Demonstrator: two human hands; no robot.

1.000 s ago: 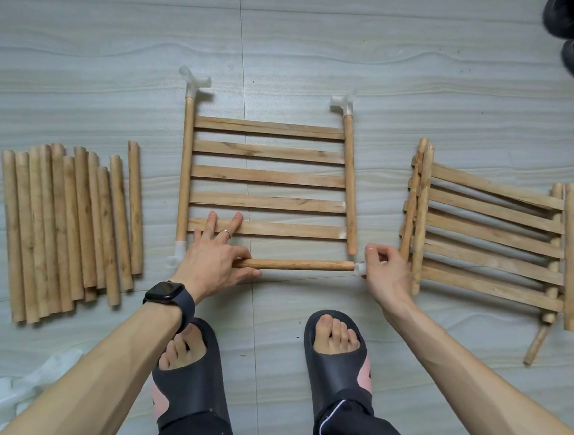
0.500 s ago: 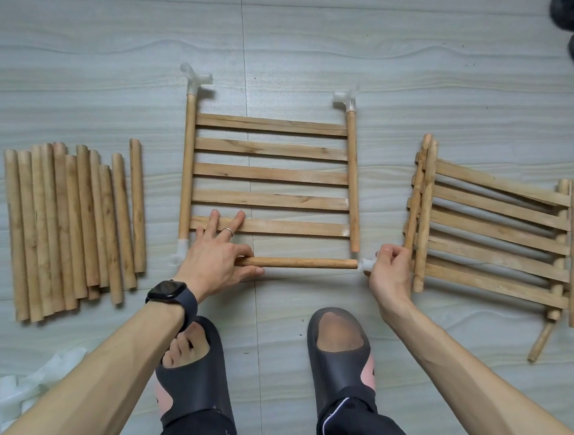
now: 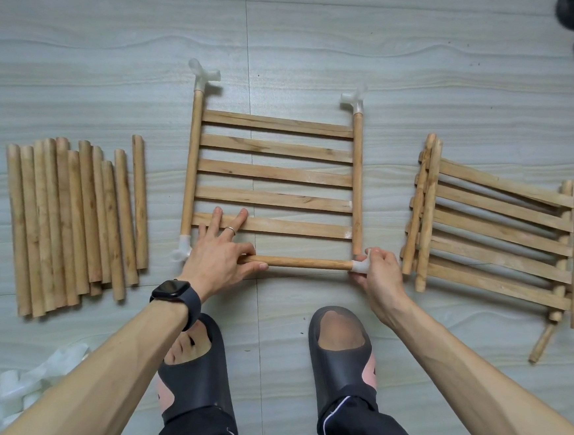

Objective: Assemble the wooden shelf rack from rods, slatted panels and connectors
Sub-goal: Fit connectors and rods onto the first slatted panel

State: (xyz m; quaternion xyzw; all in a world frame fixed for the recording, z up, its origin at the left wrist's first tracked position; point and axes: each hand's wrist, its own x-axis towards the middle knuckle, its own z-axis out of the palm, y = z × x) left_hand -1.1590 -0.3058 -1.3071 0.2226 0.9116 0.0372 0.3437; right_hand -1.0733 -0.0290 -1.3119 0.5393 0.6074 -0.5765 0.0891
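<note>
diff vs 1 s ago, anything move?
Small shift only: the right hand, pinching the white connector on the rod, eased it up to the lower end of the panel's right rail. The left hand still holds the rod, fingers on the bottom slat. The loose rods and stacked panels are unchanged.

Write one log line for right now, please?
left hand holds rod | right hand pinches connector | panel flat on floor
</note>
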